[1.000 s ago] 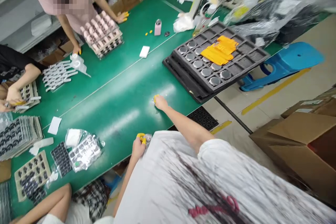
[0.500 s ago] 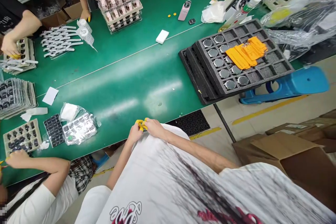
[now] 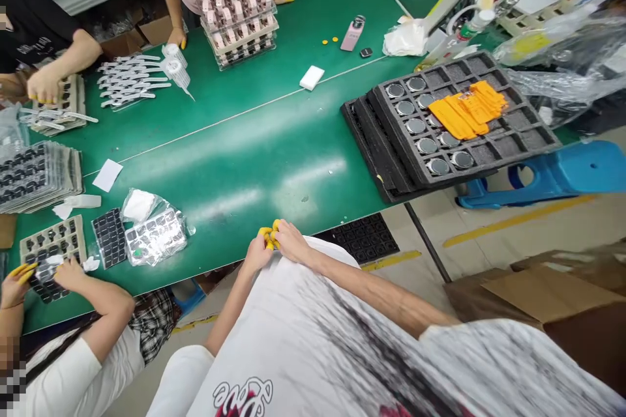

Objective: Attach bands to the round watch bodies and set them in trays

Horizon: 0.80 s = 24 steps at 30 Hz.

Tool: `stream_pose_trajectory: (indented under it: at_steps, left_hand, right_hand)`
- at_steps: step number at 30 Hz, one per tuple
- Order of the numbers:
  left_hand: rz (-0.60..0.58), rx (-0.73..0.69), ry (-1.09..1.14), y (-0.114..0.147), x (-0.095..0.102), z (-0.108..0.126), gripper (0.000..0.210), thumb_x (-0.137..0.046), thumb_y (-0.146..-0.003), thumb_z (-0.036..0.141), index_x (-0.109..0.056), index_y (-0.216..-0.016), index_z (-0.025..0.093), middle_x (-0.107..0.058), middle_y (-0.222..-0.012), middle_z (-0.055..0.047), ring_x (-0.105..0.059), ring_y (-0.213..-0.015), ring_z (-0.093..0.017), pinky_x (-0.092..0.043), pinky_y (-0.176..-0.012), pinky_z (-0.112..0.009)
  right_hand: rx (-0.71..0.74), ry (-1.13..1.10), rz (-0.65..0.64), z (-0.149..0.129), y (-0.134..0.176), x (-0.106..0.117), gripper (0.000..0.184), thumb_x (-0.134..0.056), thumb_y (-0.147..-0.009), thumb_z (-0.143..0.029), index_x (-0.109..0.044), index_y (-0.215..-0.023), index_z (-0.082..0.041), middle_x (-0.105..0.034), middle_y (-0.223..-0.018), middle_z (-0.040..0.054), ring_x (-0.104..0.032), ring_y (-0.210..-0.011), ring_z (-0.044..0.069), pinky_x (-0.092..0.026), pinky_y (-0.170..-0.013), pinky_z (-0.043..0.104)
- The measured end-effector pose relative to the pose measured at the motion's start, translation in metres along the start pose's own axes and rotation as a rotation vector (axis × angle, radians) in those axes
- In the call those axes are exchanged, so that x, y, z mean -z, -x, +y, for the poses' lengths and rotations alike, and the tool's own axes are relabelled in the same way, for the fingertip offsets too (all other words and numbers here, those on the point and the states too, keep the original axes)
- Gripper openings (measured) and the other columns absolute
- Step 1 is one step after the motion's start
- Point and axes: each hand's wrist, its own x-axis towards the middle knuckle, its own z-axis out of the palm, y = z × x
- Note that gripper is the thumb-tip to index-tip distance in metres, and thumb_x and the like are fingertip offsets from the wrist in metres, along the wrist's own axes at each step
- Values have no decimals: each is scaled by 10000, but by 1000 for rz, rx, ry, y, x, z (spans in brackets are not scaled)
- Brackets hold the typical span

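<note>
My left hand (image 3: 255, 253) and my right hand (image 3: 292, 241) meet at the near edge of the green table (image 3: 254, 163), yellow finger cots on their tips touching. The fingers are curled together, and whatever lies between them is hidden. To the right, at arm's length, stands a stack of black foam trays (image 3: 538, 137); the top one holds several round watch bodies (image 3: 415, 125) and a pile of orange straps (image 3: 467, 111). My white printed shirt fills the lower part of the view.
A bag of small parts (image 3: 154, 234) lies to my left, where a co-worker's hand (image 3: 68, 272) works. Across the table another person stands by stacked trays of pink watches (image 3: 239, 10). A blue stool (image 3: 562, 172) and cardboard boxes (image 3: 562, 313) stand on the floor at right.
My right hand came back from the middle of the table to my left hand at the near edge. The view swung; a co-worker's hands came into sight at lower left.
</note>
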Motion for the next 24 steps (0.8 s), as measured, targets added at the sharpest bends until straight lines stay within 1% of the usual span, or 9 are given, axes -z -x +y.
stream_pose_trajectory:
  at_steps: [3,4,6,8,10,13,17,22,24]
  left_hand:
    - [4,-26,-34,4,-4,3,352,-626,-878,153,-609,-1228,188,-634,-824,21,-566,-731,-155,-475,-753,-300]
    - [4,-32,-45,6,-5,3,328,-639,-883,160,-618,-1210,185,-633,-827,22,-569,-734,-154,-478,-756,-303]
    - [6,-33,-68,8,-8,2,197,-676,-895,197,-650,-1089,175,-626,-823,18,-571,-740,-154,-489,-771,-317]
    - [17,-21,-87,10,-11,-1,104,-701,-914,253,-652,-949,168,-618,-816,13,-574,-753,-156,-500,-792,-334]
    - [39,-2,-96,11,-11,-4,143,-704,-929,291,-642,-894,167,-619,-820,8,-581,-766,-159,-506,-806,-345]
    - [84,18,-90,11,-6,-7,83,-672,-922,230,-659,-970,164,-627,-812,9,-579,-742,-160,-497,-786,-336]
    - [122,-7,-53,8,3,-7,317,-546,-842,82,-687,-1107,184,-683,-828,-2,-591,-733,-163,-469,-738,-295]
    - [94,-61,-58,0,11,-2,360,-500,-781,67,-704,-1052,189,-742,-905,-25,-636,-793,-172,-494,-758,-286]
    - [71,-76,-89,-2,15,1,359,-493,-769,63,-705,-1030,190,-743,-899,-26,-642,-800,-173,-508,-789,-295]
  right_hand:
    - [-109,-19,19,5,-6,-12,38,-645,-946,-163,-672,-971,-166,-612,-1091,107,-589,-1027,241,-470,-862,323]
    - [-146,-24,20,7,-9,-16,59,-659,-933,-177,-660,-990,-159,-606,-1053,98,-595,-959,230,-472,-812,310]
    - [-191,-27,19,12,-17,-22,100,-670,-907,-178,-640,-1000,-157,-597,-980,76,-587,-877,215,-453,-751,288]
    - [-185,-31,16,15,-25,-27,106,-669,-883,-158,-632,-981,-172,-593,-927,57,-574,-848,204,-429,-735,275]
    - [-142,-41,13,15,-30,-28,108,-673,-870,-155,-633,-965,-187,-594,-901,43,-567,-835,194,-416,-734,268]
    - [-35,-60,8,18,-26,-22,152,-703,-872,-212,-654,-1015,-200,-618,-938,42,-592,-870,202,-437,-762,277]
    - [122,-61,5,31,-6,-9,267,-740,-890,-305,-677,-1141,-240,-660,-1052,61,-622,-962,236,-490,-828,320]
    - [243,10,-3,36,6,-5,59,-670,-956,-272,-715,-986,-249,-682,-975,76,-630,-940,247,-496,-842,342]
    - [269,36,-4,32,5,-6,50,-669,-955,-245,-715,-936,-238,-685,-936,74,-634,-916,239,-490,-829,330]
